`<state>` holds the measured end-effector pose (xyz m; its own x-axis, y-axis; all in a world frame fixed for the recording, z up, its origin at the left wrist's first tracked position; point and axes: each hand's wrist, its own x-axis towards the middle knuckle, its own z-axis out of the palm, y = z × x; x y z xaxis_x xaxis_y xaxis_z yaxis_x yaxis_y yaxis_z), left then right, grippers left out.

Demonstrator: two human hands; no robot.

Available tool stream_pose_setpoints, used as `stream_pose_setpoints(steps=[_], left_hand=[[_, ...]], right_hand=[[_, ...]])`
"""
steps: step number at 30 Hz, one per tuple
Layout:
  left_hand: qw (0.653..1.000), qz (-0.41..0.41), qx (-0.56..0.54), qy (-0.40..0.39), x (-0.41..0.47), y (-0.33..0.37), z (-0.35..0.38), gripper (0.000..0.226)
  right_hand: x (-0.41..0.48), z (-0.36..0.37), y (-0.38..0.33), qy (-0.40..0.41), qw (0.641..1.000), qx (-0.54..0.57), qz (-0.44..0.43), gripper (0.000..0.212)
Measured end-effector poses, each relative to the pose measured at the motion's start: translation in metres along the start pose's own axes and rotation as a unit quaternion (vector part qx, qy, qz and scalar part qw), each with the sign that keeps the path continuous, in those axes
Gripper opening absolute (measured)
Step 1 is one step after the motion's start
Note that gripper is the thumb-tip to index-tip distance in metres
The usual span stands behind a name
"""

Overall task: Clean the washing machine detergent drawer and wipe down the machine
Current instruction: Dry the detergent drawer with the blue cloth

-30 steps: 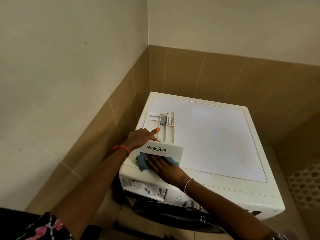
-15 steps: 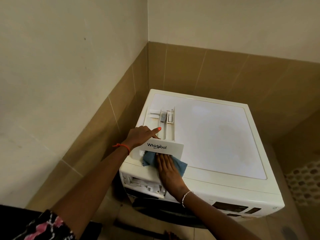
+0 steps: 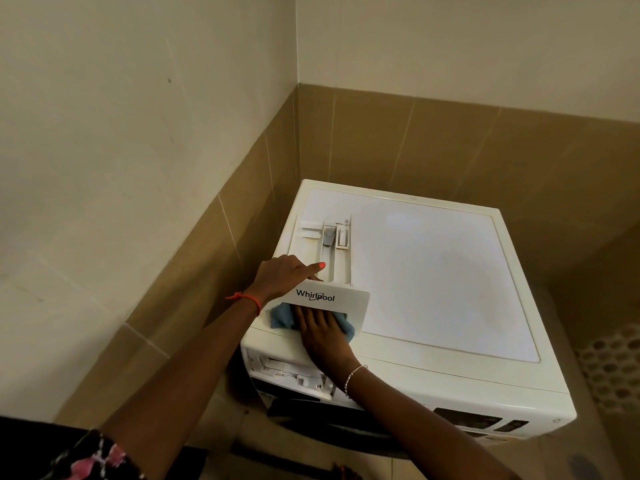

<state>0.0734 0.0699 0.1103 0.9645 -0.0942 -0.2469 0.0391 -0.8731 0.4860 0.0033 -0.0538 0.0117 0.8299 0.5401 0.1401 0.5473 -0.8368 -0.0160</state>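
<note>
The detergent drawer (image 3: pixel 341 258) is out of the machine and lies on its top, directly under your left fingers, with its Whirlpool front panel standing between your two hands. Your left hand (image 3: pixel 284 277) grips the drawer's left wall just behind that panel: the index finger is stretched straight out across the compartments, orange nail showing, while the other fingers curl down out of sight; you cannot tell where the thumb sits. Your right hand (image 3: pixel 322 336) lies flat, its fingers straight and pressed together, pushing a blue cloth (image 3: pixel 280 315) against the lower part of the front panel. The cloth sticks out to either side of those fingers. Beneath your right palm is the front left corner of the washing machine (image 3: pixel 433 278), and its bare white top spreads away to the right of your fingertips. Below your right wrist, the open drawer slot (image 3: pixel 287 370) shows in the machine's front. An orange thread (image 3: pixel 247 298) circles your left wrist, a beaded bracelet (image 3: pixel 353 375) your right. Beyond your left index finger, brown wall tiles (image 3: pixel 450 150) meet in the corner.
</note>
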Motion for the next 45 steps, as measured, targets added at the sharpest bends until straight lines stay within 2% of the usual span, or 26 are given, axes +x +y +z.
stream_pose_setpoints(steps=[4, 8, 14, 17, 20, 22, 23, 24, 25, 27, 29, 30, 31, 32, 34, 35, 36, 37, 38, 39, 40, 41, 43, 45], left_hand=[[1.0, 0.003, -0.008, 0.005, 0.0, -0.002, 0.0, 0.049], [1.0, 0.001, -0.008, 0.012, -0.001, -0.003, 0.0, 0.047], [1.0, 0.0, 0.003, 0.004, 0.002, -0.004, 0.001, 0.046], [1.0, 0.005, -0.001, 0.007, 0.004, -0.004, 0.001, 0.048], [1.0, 0.012, -0.004, 0.007, 0.005, -0.005, 0.002, 0.052], [0.999, 0.028, -0.034, -0.001, 0.009, -0.009, 0.006, 0.056], [0.998, 0.038, -0.053, -0.005, 0.011, -0.01, 0.007, 0.055], [0.996, 0.048, -0.07, -0.009, 0.013, -0.011, 0.007, 0.053], [0.995, 0.06, -0.079, -0.011, 0.014, -0.011, 0.007, 0.055], [0.994, 0.084, -0.067, -0.02, 0.017, -0.011, 0.006, 0.064], [0.992, 0.118, -0.036, -0.03, 0.022, -0.011, 0.005, 0.06], [0.99, 0.13, -0.023, -0.04, 0.025, -0.011, 0.004, 0.053], [0.989, 0.14, -0.009, -0.049, 0.027, -0.01, 0.003, 0.043], [0.987, 0.146, 0.008, -0.06, 0.03, -0.009, 0.002, 0.035], [0.983, 0.166, 0.025, -0.078, 0.034, -0.009, -0.002, 0.03], [0.98, 0.182, 0.019, -0.073, 0.035, -0.009, -0.003, 0.029], [0.979, 0.201, 0.009, -0.041, 0.036, -0.011, -0.002, 0.03], [0.977, 0.213, 0.003, 0.024, 0.035, -0.013, 0.0, 0.03], [0.974, 0.203, -0.01, 0.105, 0.032, -0.013, 0.003, 0.029], [0.967, 0.169, -0.034, 0.188, 0.027, -0.012, 0.007, 0.031], [0.957, 0.115, -0.078, 0.254, 0.02, -0.007, 0.011, 0.035], [0.946, 0.045, -0.143, 0.287, 0.011, 0.0, 0.016, 0.04], [0.911, -0.121, -0.27, 0.287, -0.004, 0.014, 0.025, 0.048], [0.864, -0.24, -0.357, 0.262, -0.013, 0.028, 0.032, 0.057]], right_hand=[[-0.01, 0.001, 0.008, 0.024, 0.999, -0.018, 0.045, 0.092], [-0.012, 0.001, 0.01, 0.052, 0.997, -0.043, 0.044, 0.077], [-0.041, 0.007, 0.04, 0.086, 0.987, -0.092, -0.099, 0.063], [-0.053, 0.006, 0.053, 0.12, 0.973, -0.125, -0.154, 0.04], [-0.068, -0.007, 0.061, 0.1, 0.982, -0.049, -0.151, 0.043], [-0.086, -0.013, 0.073, 0.066, 0.986, 0.136, -0.067, 0.051], [-0.096, -0.02, 0.079, 0.061, 0.958, 0.279, 0.016, 0.045], [-0.104, -0.028, 0.084, 0.063, 0.905, 0.405, 0.114, 0.038], [-0.109, -0.037, 0.088, 0.08, 0.831, 0.512, 0.201, 0.035], [-0.114, -0.049, 0.105, 0.099, 0.692, 0.624, 0.349, 0.028], [-0.12, -0.056, 0.126, 0.052, 0.541, 0.691, 0.476, 0.02], [-0.125, -0.059, 0.135, 0.026, 0.467, 0.728, 0.501, 0.015], [-0.128, -0.064, 0.14, 0.005, 0.415, 0.754, 0.509, 0.009], [-0.13, -0.066, 0.144, -0.002, 0.39, 0.764, 0.514, 0.017], [-0.13, -0.072, 0.15, 0.004, 0.371, 0.781, 0.502, 0.047], [-0.126, -0.079, 0.15, 0.009, 0.351, 0.799, 0.488, 0.046], [-0.122, -0.087, 0.147, 0.007, 0.348, 0.81, 0.472, 0.036], [-0.114, -0.097, 0.142, 0.007, 0.351, 0.817, 0.457, 0.02], [-0.104, -0.105, 0.135, 0.003, 0.383, 0.811, 0.442, 0.009], [-0.091, -0.11, 0.129, 0.011, 0.442, 0.785, 0.434, 0.011], [-0.078, -0.112, 0.124, 0.026, 0.52, 0.743, 0.421, 0.013], [-0.063, -0.116, 0.115, 0.036, 0.598, 0.696, 0.396, 0.014], [-0.029, -0.123, 0.097, 0.013, 0.729, 0.606, 0.319, 0.026], [0.007, -0.121, 0.078, -0.046, 0.821, 0.52, 0.232, 0.046]])
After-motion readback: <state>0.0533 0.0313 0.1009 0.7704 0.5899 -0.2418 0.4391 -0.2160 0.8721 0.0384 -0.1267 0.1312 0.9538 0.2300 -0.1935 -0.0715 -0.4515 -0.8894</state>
